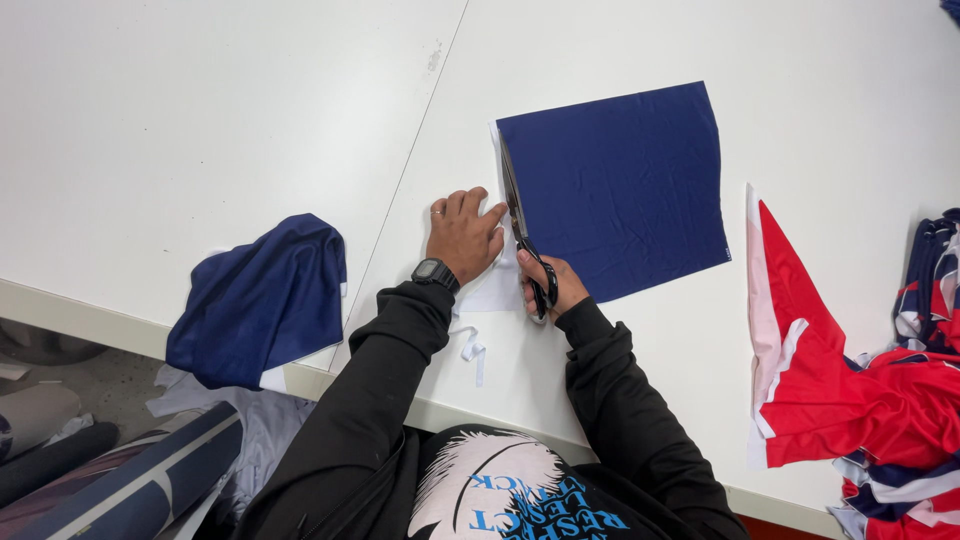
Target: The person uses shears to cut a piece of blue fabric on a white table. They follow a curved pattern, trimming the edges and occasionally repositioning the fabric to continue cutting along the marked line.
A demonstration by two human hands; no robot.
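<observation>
One navy fabric square (625, 190), creased, lay on white table (200, 130); right hand (553, 285) gripped black scissors (520, 225) at its edge, left hand (463, 235) flat, pressing white trim (495, 285).

A crumpled dark blue cloth (262, 300) hangs over the near edge of the white table (200, 130), left of the seam between two tabletops. A small white strip (472, 352) lies near that edge. At the right, red, white and navy fabric (860, 400) is heaped. Below the table at left lie what may be fabric rolls (130, 480).
</observation>
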